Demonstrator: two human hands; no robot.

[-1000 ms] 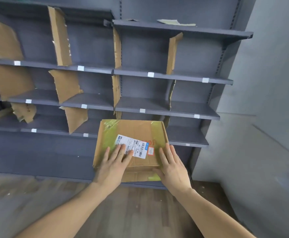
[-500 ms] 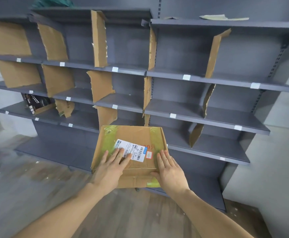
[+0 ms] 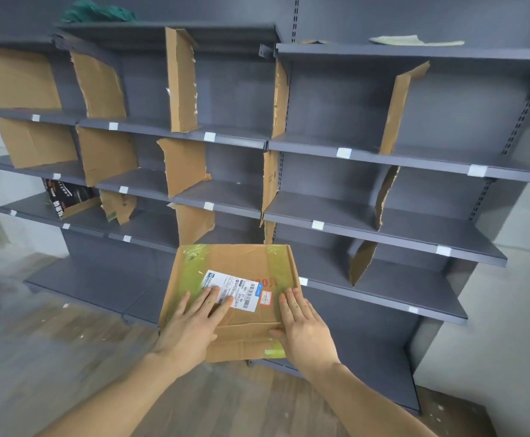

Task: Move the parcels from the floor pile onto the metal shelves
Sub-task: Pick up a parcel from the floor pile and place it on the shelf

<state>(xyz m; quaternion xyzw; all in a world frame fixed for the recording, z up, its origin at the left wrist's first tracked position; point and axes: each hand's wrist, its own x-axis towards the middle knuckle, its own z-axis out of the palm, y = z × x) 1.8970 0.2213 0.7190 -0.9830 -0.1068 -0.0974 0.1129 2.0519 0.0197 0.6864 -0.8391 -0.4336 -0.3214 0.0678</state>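
Note:
A flat cardboard parcel (image 3: 241, 266) with yellow-green tape and a white shipping label is held up in the air in front of the grey metal shelves (image 3: 383, 231). My left hand (image 3: 191, 326) lies on its near left part with straight fingers reaching onto the label. On the near right part my right hand (image 3: 301, 326) lies flat, its thumb resting on the front face. The left thumb is hidden. The parcel hangs level with the lower shelves, near the middle upright. No floor pile is in view.
Torn cardboard dividers (image 3: 181, 80) split the shelves into bays. A black printed box (image 3: 65, 200) lies on a left shelf and a green bundle (image 3: 96, 12) sits on top. A grey wall (image 3: 509, 310) closes off the right; wood flooring (image 3: 52, 357) lies below.
The view has swung left and drawn closer to the shelves, so more left bays show. The parcel stays in both hands, which lie on it just as before.

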